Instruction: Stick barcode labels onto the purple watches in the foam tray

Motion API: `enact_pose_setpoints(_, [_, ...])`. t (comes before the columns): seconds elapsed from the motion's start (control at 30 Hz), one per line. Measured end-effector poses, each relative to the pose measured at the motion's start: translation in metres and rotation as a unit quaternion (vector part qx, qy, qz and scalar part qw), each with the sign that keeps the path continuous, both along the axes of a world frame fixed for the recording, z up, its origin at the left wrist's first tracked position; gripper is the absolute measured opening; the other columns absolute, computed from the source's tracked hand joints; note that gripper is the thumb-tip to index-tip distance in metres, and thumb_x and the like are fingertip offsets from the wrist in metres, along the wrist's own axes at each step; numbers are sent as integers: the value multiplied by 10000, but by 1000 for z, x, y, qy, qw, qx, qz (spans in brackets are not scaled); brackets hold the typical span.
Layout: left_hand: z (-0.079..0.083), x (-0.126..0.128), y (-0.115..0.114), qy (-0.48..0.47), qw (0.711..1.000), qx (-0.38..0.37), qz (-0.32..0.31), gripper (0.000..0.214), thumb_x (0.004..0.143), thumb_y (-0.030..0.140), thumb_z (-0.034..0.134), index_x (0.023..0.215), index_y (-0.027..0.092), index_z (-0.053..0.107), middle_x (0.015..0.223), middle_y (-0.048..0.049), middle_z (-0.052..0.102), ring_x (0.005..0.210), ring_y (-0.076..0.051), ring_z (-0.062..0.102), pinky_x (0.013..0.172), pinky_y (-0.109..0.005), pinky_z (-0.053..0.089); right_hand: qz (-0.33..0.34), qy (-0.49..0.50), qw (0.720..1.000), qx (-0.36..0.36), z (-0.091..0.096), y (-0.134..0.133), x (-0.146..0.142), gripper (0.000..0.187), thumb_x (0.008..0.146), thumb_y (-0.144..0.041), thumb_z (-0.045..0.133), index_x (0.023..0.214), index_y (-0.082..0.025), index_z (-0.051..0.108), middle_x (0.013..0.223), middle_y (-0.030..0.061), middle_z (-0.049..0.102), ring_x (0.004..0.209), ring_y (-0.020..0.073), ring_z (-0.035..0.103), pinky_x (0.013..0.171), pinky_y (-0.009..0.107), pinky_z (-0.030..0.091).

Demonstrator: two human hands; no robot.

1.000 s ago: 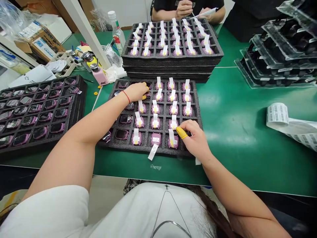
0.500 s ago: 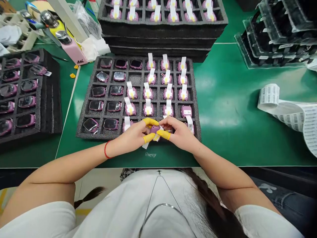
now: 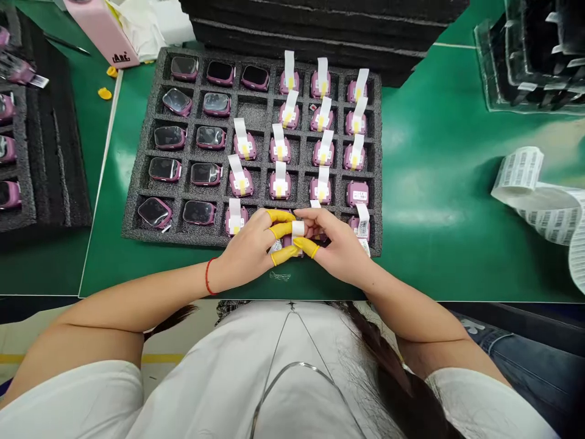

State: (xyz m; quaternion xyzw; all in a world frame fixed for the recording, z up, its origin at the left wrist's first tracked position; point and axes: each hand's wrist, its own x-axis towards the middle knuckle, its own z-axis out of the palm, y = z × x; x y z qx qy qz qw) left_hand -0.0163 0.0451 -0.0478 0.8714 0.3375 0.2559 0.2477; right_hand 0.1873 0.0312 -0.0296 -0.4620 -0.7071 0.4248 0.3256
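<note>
A black foam tray (image 3: 141, 231) lies on the green mat, its cells filled with several purple watch bodies; those on the left lie screen up, those on the right carry white label strips. Over the tray's near edge my left hand (image 3: 249, 250) and my right hand (image 3: 336, 247) meet, both wearing yellow finger cots. Together they pinch one purple watch body (image 3: 287, 241) with a white label strip (image 3: 298, 228) on it. One labelled watch (image 3: 358, 194) sits in the cell just beyond my right hand.
A roll of barcode labels (image 3: 530, 195) lies at the right. More black foam trays (image 3: 320, 24) are stacked at the back, another tray of watches (image 3: 27, 140) stands at the left, clear plastic trays (image 3: 530, 55) at the top right. A pink bottle (image 3: 103, 30) stands top left.
My left hand came from the tray's far left to the near edge and joined my right hand on one watch body. The camera tilted down and closer.
</note>
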Motion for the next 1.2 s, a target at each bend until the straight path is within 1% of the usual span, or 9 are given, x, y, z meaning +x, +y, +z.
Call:
enact_pose_setpoints(0.1, [2,1,0,-20,1000,-24,-2,190,922,271,614,1094,205,661,1163,-85,624,1059,-211,562,917,-389,472,36,-4,993,108,3,2,2,203,830,-48,586,932,-222,605,850,6,620,767,124,584,692,271,510])
enact_pose_setpoints(0.2, [4,2,-1,-40,998,-50,1,103,903,224,628,981,221,695,1122,-60,643,1032,-202,574,904,-393,462,80,-21,980,179,9,4,7,191,823,-17,588,779,-203,597,827,15,599,794,127,586,701,264,498])
enact_pose_setpoints(0.3, [5,3,-2,-66,996,-60,18,78,899,211,620,929,210,692,1074,-53,663,992,-192,585,884,-391,466,120,-60,969,209,16,7,12,161,835,-41,598,806,-197,626,859,36,612,805,137,580,708,278,494])
enact_pose_setpoints(0.37, [5,3,-2,-77,995,-60,26,76,901,205,611,921,197,684,1065,-57,669,979,-185,588,876,-383,474,150,-78,962,214,19,8,16,72,855,-127,633,883,-190,653,906,61,635,838,154,589,731,298,504])
enact_pose_setpoints(0.43, [4,3,-2,-78,995,-58,27,75,902,205,609,918,193,682,1073,-59,672,980,-182,588,876,-381,477,166,-77,961,206,20,8,18,68,868,-200,651,935,-187,658,943,75,656,870,162,603,758,305,513])
enact_pose_setpoints(0.63, [5,3,-1,-61,996,-56,18,100,906,220,606,909,201,704,1081,-58,682,986,-191,592,877,-393,471,142,-80,967,195,10,8,14,71,905,-148,584,968,-179,593,910,55,703,857,159,621,780,303,516])
enact_pose_setpoints(0.87, [3,3,0,-56,997,-49,15,111,884,172,621,930,207,716,1127,-63,691,1046,-214,611,898,-415,469,122,-159,945,259,8,4,11,163,920,-92,508,999,-196,606,917,52,718,839,177,614,706,317,451])
enact_pose_setpoints(0.97, [2,3,0,-67,997,-45,14,98,876,167,636,920,205,715,1127,-66,695,1067,-220,615,903,-417,471,120,-170,943,262,8,2,11,168,895,-54,507,945,-189,594,906,51,715,823,180,603,705,325,433])
enact_pose_setpoints(1.2, [2,4,-1,-57,997,-47,23,121,859,155,630,926,206,717,1125,-65,697,1052,-217,616,904,-419,474,95,-191,935,282,7,-1,7,199,912,-52,477,989,-182,607,907,53,716,846,181,595,706,320,416])
